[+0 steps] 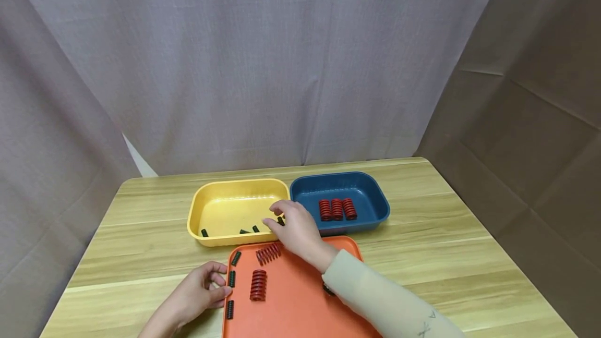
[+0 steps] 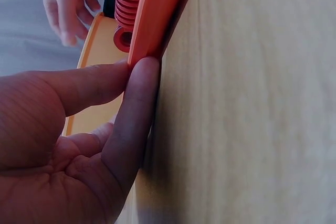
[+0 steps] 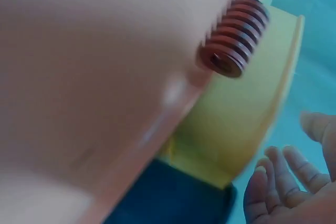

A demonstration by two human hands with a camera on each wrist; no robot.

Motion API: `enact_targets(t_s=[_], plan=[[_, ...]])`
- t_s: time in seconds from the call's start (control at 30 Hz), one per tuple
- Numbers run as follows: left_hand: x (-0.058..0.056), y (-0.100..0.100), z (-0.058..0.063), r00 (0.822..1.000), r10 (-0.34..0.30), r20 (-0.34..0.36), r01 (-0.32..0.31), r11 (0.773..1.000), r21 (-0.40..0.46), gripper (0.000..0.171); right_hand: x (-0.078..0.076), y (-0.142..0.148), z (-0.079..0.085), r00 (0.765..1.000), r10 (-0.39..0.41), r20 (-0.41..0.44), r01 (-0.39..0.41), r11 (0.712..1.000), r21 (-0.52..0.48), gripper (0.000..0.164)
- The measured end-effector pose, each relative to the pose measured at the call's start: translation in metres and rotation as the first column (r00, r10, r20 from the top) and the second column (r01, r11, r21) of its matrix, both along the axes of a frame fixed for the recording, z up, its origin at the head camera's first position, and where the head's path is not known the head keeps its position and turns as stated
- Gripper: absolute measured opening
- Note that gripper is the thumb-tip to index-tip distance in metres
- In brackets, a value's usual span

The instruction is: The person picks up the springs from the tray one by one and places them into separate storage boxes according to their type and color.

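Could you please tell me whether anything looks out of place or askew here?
One red spring near the far edge of the tray looks askew: it slants, while the nearer red spring points almost straight at that edge.

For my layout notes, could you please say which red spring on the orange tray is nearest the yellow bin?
The slanted red coil spring at the tray's far rim; the other visible red spring lies farther from the yellow bin.

Head: high, facing forward-down over table (image 1: pixel 446 244). Wrist views: close, tilted, facing tray (image 1: pixel 296 312), sharing yellow bin (image 1: pixel 239 189).
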State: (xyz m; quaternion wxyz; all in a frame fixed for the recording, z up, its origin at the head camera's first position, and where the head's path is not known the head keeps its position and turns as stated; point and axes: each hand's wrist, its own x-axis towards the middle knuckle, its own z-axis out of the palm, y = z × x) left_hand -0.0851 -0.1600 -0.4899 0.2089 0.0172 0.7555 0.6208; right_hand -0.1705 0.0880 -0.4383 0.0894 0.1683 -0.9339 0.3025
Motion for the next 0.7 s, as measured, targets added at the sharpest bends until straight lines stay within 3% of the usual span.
enact_targets(t_s=[0.23, 0.43, 0.57, 0.7], plan=[[0.0, 0.002, -0.004, 1.0, 0.004, -0.01, -0.004, 1.0, 0.008, 0.046, 0.017, 0.043, 0.016, 1.0, 0.017, 0.004, -0.016, 0.992, -0.124, 0.033], [0.001, 0.002, -0.004, 0.999, -0.016, -0.028, 0.017, 0.999, 0.028, 0.046, 0.029, 0.099, 0.009, 0.999, 0.006, 0.042, 0.004, 0.976, -0.22, 0.028], [0.002, 0.002, -0.003, 0.999, -0.014, -0.037, 0.016, 0.999, 0.034, 0.045, 0.034, 0.136, -0.003, 0.991, -0.023, 0.134, 0.055, 0.971, -0.233, 0.03], [0.002, 0.002, -0.003, 0.999, -0.012, -0.037, 0.014, 0.999, 0.039, 0.044, 0.041, 0.163, -0.013, 0.963, -0.051, 0.264, 0.122, 0.959, -0.258, 0.032]])
